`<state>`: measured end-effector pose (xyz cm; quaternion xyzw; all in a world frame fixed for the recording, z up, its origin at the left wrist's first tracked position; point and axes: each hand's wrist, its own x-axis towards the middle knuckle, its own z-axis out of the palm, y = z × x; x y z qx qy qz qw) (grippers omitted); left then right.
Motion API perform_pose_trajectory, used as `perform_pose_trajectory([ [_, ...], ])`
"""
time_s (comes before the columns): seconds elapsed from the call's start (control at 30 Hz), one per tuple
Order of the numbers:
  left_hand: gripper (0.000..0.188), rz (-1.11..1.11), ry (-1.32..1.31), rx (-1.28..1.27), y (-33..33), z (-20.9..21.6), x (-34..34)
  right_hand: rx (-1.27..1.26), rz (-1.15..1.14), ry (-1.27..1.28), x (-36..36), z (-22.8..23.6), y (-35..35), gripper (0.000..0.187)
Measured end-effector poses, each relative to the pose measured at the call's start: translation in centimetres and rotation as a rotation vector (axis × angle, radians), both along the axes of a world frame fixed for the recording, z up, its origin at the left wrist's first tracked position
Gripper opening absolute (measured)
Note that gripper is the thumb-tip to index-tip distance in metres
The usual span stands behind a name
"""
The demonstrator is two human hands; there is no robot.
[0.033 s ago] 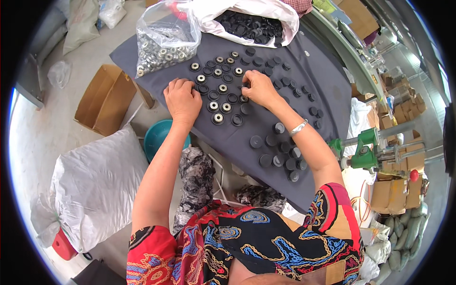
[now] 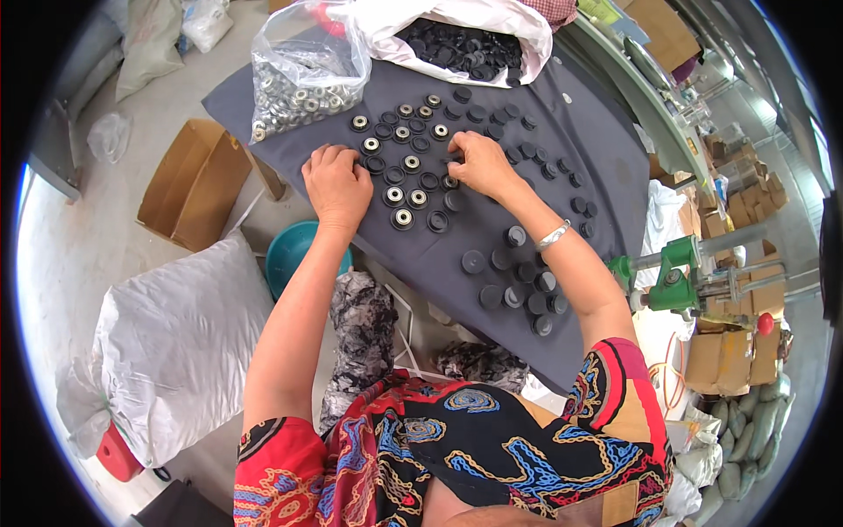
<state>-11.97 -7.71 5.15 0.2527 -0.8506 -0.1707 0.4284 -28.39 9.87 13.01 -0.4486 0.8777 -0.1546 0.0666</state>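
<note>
Black round plastic caps lie in a cluster on the dark cloth, several holding a small silver ball bearing (image 2: 403,218), others standing as open black rings (image 2: 438,221). At the cluster's left edge is my left hand (image 2: 337,186), its fingers curled in beside a black ring (image 2: 375,164); what they hold, if anything, is hidden. My right hand (image 2: 485,167) is on the right side, with thumb and fingers pinched around a dark piece that is mostly covered. Just below those fingertips sits a cap with a bearing (image 2: 450,183).
A clear bag of bearings (image 2: 303,104) and a white sack of black caps (image 2: 378,39) stand at the far side. More black caps (image 2: 490,296) are spread across the right of the cloth (image 2: 421,272). A green hand press (image 2: 674,274) stands at right, a teal basin (image 2: 285,255) below left.
</note>
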Motion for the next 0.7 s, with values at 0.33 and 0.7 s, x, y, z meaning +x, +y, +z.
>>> perform_pose_trajectory([
  [0.33, 0.011, -0.005, -0.001, 0.011, 0.2, 0.1, 0.2, 0.197, 0.193, -0.016, -0.5, 1.9, 0.0, 0.038],
  [0.7, 0.011, -0.016, 0.016, 0.001, 0.2, 0.2, 0.1, 0.126, 0.162, 0.143, -1.3, -0.3, -0.5, 0.032],
])
